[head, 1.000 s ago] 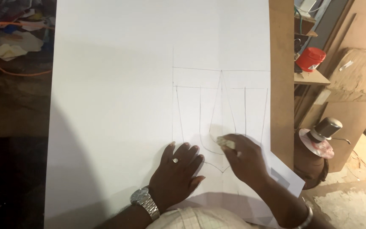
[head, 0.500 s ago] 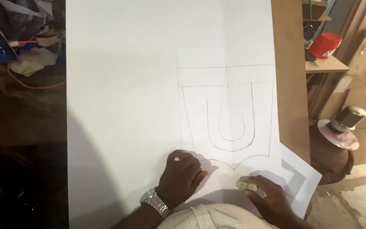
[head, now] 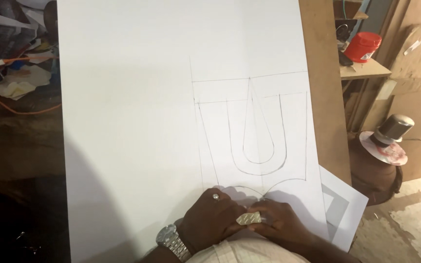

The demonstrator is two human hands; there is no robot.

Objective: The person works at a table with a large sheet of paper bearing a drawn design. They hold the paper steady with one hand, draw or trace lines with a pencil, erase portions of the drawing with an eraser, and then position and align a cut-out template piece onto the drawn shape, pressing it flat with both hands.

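A large white sheet (head: 137,122) covers the work surface, with a pencil drawing (head: 254,131) of a shield-like outline and nested U shapes on its right half. Both hands rest together on the sheet's near edge, just below the drawing. My left hand (head: 210,219), with a ring and a metal wristwatch, lies curled on the paper. My right hand (head: 281,221) touches it and pinches a small silvery textured object (head: 249,217) between the two hands.
A brown board edge (head: 320,97) runs along the sheet's right side. A smaller printed paper (head: 342,209) pokes out under the sheet. At right stand a red container (head: 362,46) on a shelf and a gas cylinder (head: 383,156). Clutter and an orange cable (head: 20,109) lie at left.
My right hand left the drawing and drew back to the near edge, meeting my left hand. The view tilted, so the drawing now sits higher in view.
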